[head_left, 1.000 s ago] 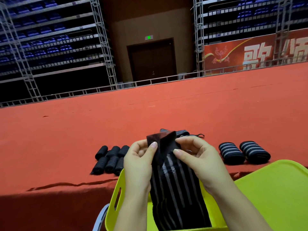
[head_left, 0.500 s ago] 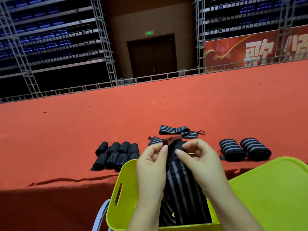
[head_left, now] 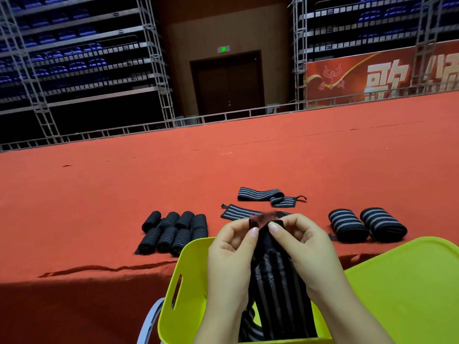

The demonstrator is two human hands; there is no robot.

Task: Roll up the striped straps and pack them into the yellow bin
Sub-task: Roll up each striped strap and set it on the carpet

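We have the striped strap (head_left: pixel 278 294) pinched at its top end between both hands, just above the yellow bin (head_left: pixel 188 281), with the rest of its length hanging down into the bin toward six o'clock; our left hand (head_left: pixel 231 264) grips the end from nine o'clock, thumb against the fabric, and our right hand (head_left: pixel 305 252) grips it from three o'clock, each closed narrowly on the strap's fuzzy fastening patch. To start the roll well, we judge that the first fold should be turned over tight and square across the width, thumbs pressing it flat, so the coil does not go crooked; keeping light tension on the hanging tail should help it wind evenly. Beyond our hands at twelve o'clock, two flat straps (head_left: pixel 260 194) lie unrolled on the red carpet (head_left: pixel 99 194). At ten o'clock sits a cluster of small rolls (head_left: pixel 173 232), and at two o'clock two larger rolls (head_left: pixel 367 224) lie side by side, none of them yet in the bin. A yellow lid (head_left: pixel 409 281) lies at four o'clock. Far off at one o'clock a red banner (head_left: pixel 382 75) carries large pale Chinese characters, cut off by the frame, and a green exit sign (head_left: pixel 223 49) glows above the dark door (head_left: pixel 227 83), too small to read
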